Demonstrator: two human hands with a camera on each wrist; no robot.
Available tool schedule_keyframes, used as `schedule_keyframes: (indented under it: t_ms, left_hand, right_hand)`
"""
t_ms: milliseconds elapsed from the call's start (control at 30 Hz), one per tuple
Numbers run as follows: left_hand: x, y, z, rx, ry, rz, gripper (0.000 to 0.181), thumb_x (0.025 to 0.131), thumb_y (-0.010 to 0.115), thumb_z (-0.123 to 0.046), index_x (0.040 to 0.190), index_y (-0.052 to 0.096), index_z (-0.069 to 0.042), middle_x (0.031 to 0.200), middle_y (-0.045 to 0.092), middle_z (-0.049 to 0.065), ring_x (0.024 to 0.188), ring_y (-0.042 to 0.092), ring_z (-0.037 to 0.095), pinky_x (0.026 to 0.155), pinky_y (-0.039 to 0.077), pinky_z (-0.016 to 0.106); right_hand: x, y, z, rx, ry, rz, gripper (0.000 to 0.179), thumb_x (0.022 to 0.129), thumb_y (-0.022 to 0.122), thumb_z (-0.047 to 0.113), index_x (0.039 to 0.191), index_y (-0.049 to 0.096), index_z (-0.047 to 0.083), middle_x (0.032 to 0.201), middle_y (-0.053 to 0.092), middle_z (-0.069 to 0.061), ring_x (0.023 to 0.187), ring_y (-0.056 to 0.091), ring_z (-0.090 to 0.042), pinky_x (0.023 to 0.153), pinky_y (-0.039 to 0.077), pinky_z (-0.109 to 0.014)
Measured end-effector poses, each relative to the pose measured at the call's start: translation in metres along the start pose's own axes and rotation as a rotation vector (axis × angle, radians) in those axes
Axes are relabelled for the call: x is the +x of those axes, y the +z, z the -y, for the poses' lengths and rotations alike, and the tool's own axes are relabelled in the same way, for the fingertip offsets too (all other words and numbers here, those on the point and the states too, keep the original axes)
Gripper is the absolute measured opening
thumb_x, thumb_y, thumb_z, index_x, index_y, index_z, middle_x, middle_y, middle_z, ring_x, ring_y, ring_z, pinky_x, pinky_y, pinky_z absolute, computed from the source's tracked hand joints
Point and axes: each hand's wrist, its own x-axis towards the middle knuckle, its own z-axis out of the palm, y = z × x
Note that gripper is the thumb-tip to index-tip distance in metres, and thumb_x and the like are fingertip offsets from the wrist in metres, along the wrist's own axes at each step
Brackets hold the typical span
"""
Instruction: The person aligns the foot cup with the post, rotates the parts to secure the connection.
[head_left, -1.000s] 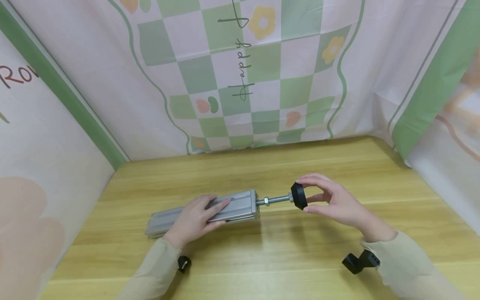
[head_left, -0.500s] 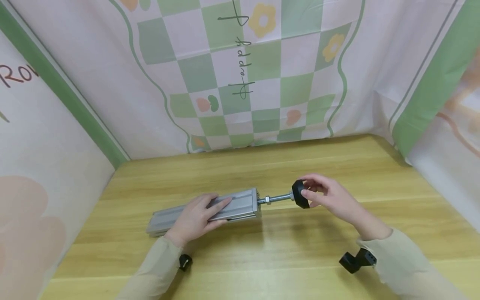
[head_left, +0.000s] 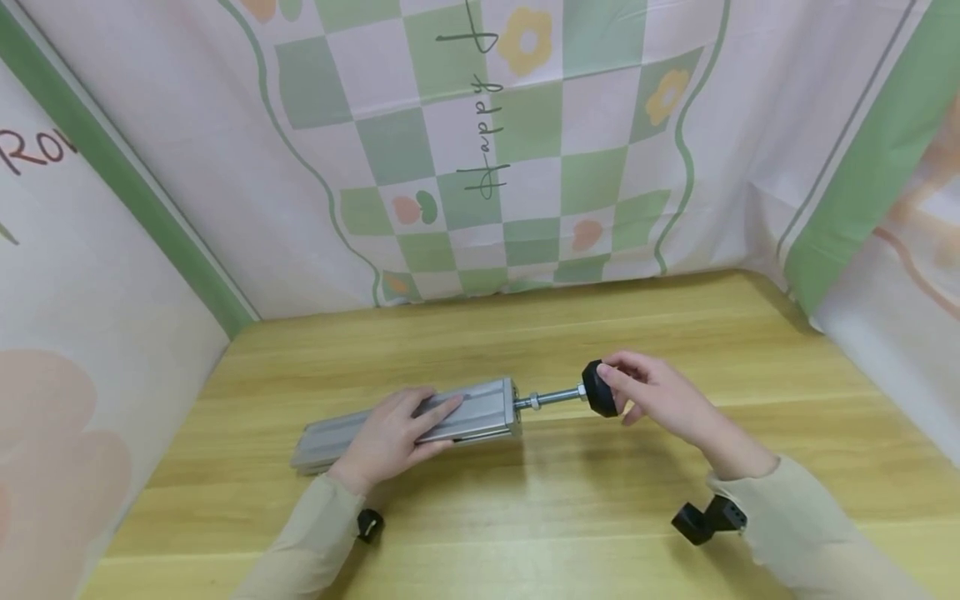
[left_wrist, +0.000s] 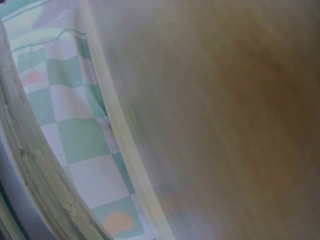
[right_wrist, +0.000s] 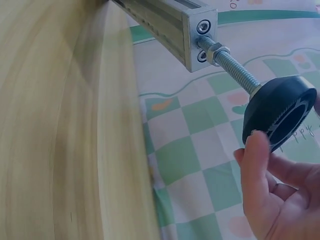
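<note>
A silver aluminium profile point(head_left: 480, 408) lies slanted over the table, its end plate facing right. Across its top rests my left hand point(head_left: 393, 437), gripping it with the thumb along the near side. From the end plate a threaded rod point(head_left: 558, 397) sticks out, with a hex nut point(head_left: 534, 402) close to the plate. The rod's far end carries a black levelling foot point(head_left: 598, 389), which my right hand point(head_left: 663, 398) pinches at the rim. Seen from the right wrist, the foot point(right_wrist: 272, 107) shows its hollow underside, with the thumb on its edge. Neither hand nor profile is recognisable in the left wrist view.
The wooden table point(head_left: 480, 517) ends at a printed curtain point(head_left: 525, 183) behind, with more cloth at both sides. A black wrist-camera mount point(head_left: 708, 518) hangs under the right sleeve, another point(head_left: 369, 525) under the left.
My right hand has turned about the foot: the thumb moved from its lower edge up over its face, and the foot rotated slightly. The left hand and profile have stayed nearly still.
</note>
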Motion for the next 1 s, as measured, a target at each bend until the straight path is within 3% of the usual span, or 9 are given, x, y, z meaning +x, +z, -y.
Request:
schedule_keyframes:
  t_ms: [100, 200, 300, 400, 533, 733, 900, 1000]
  left_hand:
    - [-0.001, 0.0, 0.0, 0.0, -0.002, 0.0, 0.055, 0.095, 0.041, -0.054, 0.133, 0.057, -0.017, 0.111, 0.058, 0.015, 0.095, 0.063, 0.026, 0.084, 0.054, 0.041]
    - [-0.002, 0.001, 0.0, 0.005, -0.004, 0.003, 0.056, 0.095, 0.039, -0.054, 0.132, 0.057, -0.017, 0.111, 0.058, 0.015, 0.095, 0.062, 0.026, 0.084, 0.054, 0.041]
    - [-0.003, 0.0, -0.001, 0.01, -0.004, 0.007, 0.058, 0.096, 0.033, -0.056, 0.132, 0.057, -0.017, 0.11, 0.058, 0.015, 0.094, 0.063, 0.026, 0.083, 0.054, 0.041]
    - [-0.003, 0.0, -0.001, 0.014, -0.003, 0.01, 0.06, 0.096, 0.03, -0.056, 0.132, 0.057, -0.017, 0.11, 0.058, 0.015, 0.093, 0.063, 0.026, 0.083, 0.054, 0.04]
    - [-0.002, -0.001, -0.001, 0.01, -0.007, 0.012, 0.061, 0.096, 0.028, -0.056, 0.132, 0.058, -0.017, 0.11, 0.058, 0.014, 0.094, 0.063, 0.026, 0.083, 0.054, 0.041]
    - [-0.002, -0.001, -0.001, 0.01, -0.012, 0.019, 0.061, 0.096, 0.029, -0.057, 0.132, 0.057, -0.018, 0.111, 0.058, 0.014, 0.094, 0.063, 0.026, 0.083, 0.054, 0.04]
    - [-0.001, -0.001, 0.0, 0.014, -0.013, 0.023, 0.06, 0.096, 0.031, -0.057, 0.132, 0.057, -0.018, 0.11, 0.059, 0.015, 0.094, 0.063, 0.026, 0.084, 0.054, 0.041]
    - [-0.001, -0.001, 0.0, 0.011, -0.017, 0.024, 0.061, 0.096, 0.029, -0.057, 0.132, 0.057, -0.018, 0.111, 0.059, 0.015, 0.094, 0.063, 0.026, 0.084, 0.054, 0.041]
  right_hand:
    - [0.0, 0.0, 0.0, 0.004, 0.011, 0.017, 0.041, 0.101, 0.044, 0.029, 0.122, 0.051, -0.006, 0.085, 0.058, -0.011, 0.073, 0.058, -0.015, 0.059, 0.057, -0.033]
    - [0.0, 0.0, -0.001, -0.001, -0.01, 0.02, 0.044, 0.102, 0.043, 0.028, 0.128, 0.047, -0.007, 0.101, 0.059, -0.019, 0.084, 0.059, -0.017, 0.063, 0.057, -0.032]
    - [-0.003, 0.0, -0.003, 0.0, -0.069, -0.004, 0.043, 0.101, 0.045, 0.023, 0.132, 0.044, -0.006, 0.121, 0.053, -0.024, 0.096, 0.057, -0.014, 0.069, 0.057, -0.031]
    - [-0.006, 0.0, -0.005, -0.028, -0.168, -0.027, 0.042, 0.098, 0.051, 0.014, 0.135, 0.041, -0.003, 0.132, 0.046, -0.024, 0.102, 0.053, -0.002, 0.074, 0.056, -0.028]
    - [-0.009, -0.001, -0.007, -0.08, -0.311, -0.032, 0.053, 0.088, 0.064, 0.004, 0.136, 0.04, 0.0, 0.134, 0.043, -0.02, 0.105, 0.048, 0.011, 0.078, 0.055, -0.025]
    - [-0.009, -0.001, -0.014, -0.097, -0.48, -0.029, 0.07, 0.075, 0.076, -0.004, 0.136, 0.043, 0.005, 0.133, 0.041, -0.005, 0.112, 0.047, 0.005, 0.082, 0.056, -0.026]
    - [-0.008, -0.001, -0.019, -0.085, -0.552, -0.023, 0.07, 0.071, 0.076, -0.009, 0.133, 0.047, 0.003, 0.132, 0.043, 0.0, 0.114, 0.048, 0.003, 0.081, 0.056, -0.026]
    - [-0.008, -0.001, -0.019, -0.089, -0.55, -0.033, 0.065, 0.071, 0.076, -0.009, 0.13, 0.049, 0.002, 0.129, 0.046, -0.006, 0.111, 0.05, 0.003, 0.079, 0.056, -0.026]
